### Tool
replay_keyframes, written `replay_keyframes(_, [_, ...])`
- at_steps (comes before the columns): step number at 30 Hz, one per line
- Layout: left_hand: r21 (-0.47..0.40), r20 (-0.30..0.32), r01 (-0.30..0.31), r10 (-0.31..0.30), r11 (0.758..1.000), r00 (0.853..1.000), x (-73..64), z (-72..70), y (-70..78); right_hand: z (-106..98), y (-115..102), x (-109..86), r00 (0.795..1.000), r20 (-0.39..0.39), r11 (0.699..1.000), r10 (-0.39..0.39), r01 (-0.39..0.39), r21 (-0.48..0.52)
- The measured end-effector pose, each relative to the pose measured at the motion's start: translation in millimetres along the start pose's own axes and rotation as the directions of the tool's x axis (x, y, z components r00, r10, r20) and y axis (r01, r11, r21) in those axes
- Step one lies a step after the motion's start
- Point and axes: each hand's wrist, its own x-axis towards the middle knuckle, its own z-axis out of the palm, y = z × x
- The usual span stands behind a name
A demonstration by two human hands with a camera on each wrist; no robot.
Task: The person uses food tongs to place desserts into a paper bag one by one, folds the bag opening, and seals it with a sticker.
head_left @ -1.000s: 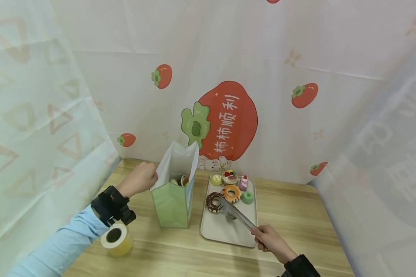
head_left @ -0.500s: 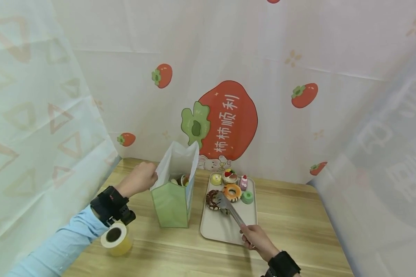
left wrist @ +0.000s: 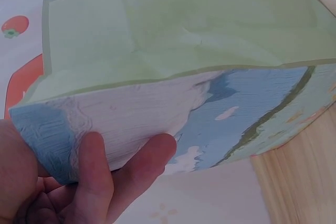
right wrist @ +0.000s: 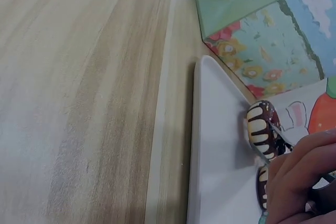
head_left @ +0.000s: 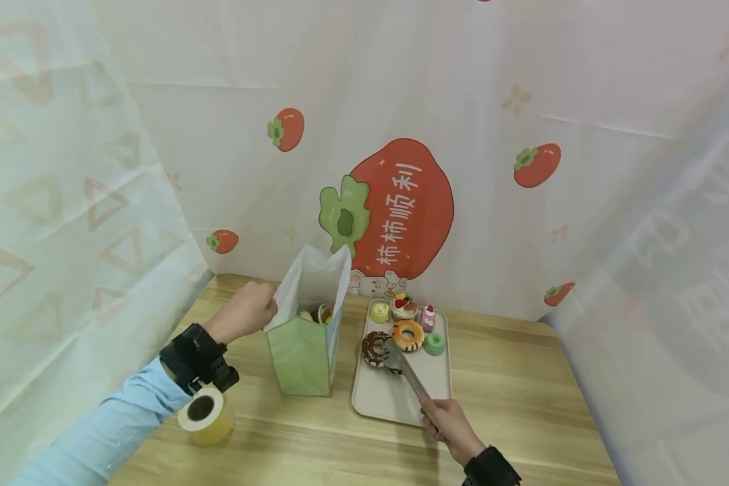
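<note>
Over the last second the tongs [head_left: 414,383] have swung left across the tray [head_left: 373,398], onto the chocolate donut [head_left: 369,350] at its left side; this suggests reaching has become gripping, though I cannot tell whether the donut is lifted; the right hand [head_left: 452,428], by the tray's near right corner, holds the tongs in curled fingers; left of the tray, the left hand [head_left: 243,314] pinches the bag [head_left: 298,358] at its rim.
</note>
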Motion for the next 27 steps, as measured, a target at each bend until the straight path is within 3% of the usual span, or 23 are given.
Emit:
replay_keyframes(9, [0.013, -0.007, -0.006, 0.006, 1.0, 1.0, 3.6, 0.8, -1.0, -21, -5, -22.9, 0.996, 0.033, 0.997, -0.077, 0.078, -0.006])
replay_keyframes(14, [0.002, -0.004, -0.003, 0.003, 1.0, 1.0, 2.8, 0.1, -0.8, -37, -19, -39.0, 0.993, 0.026, 0.993, -0.116, 0.116, -0.004])
replay_keyframes(19, [0.0, -0.005, -0.008, 0.008, 1.0, 1.0, 1.3, -0.7, -0.5, -53, -49, -55.4, 0.981, 0.07, 0.983, -0.182, 0.183, -0.01])
replay_keyframes(27, [-0.019, -0.011, -0.007, 0.007, 1.0, 1.0, 0.9, 0.5, -0.8, -65, -120, -68.3, 0.95, 0.083, 0.949, -0.301, 0.307, -0.072])
